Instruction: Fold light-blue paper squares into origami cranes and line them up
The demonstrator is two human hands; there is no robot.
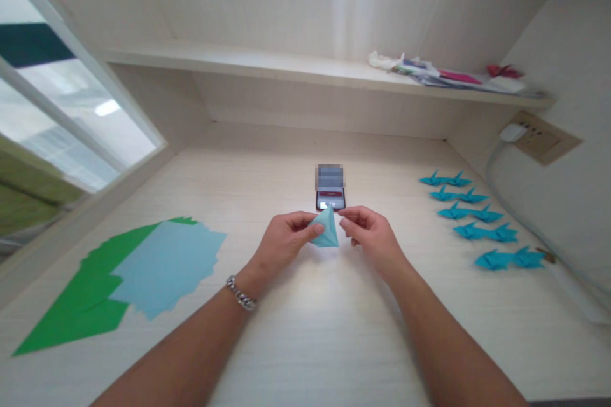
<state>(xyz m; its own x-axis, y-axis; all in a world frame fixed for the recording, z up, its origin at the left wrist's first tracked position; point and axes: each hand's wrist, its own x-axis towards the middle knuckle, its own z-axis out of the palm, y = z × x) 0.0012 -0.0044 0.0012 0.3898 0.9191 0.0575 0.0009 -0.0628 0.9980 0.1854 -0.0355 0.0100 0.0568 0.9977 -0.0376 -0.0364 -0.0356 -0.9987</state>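
A light blue piece of paper (327,230), folded into a pointed, triangular shape with crease lines, is held upright off the table. My left hand (289,235) pinches its left side, thumb on the near face and fingers behind. Just right of the paper is my right hand (370,232), its fingers curled in and thumb close to the index finger. A narrow gap seems to separate its fingertips from the paper's right edge; I see nothing between them. Directly behind the paper lies a phone (330,197) with its screen lit, its lower edge close to the paper's tip.
Light blue sheets (169,267) overlap green sheets (98,273) at the left. Along the right side, several blue folded paper figures (470,212) lie in a column. A shelf (267,67) runs across the back. A cable (506,203) hangs from the wall socket (544,138) beside the figures.
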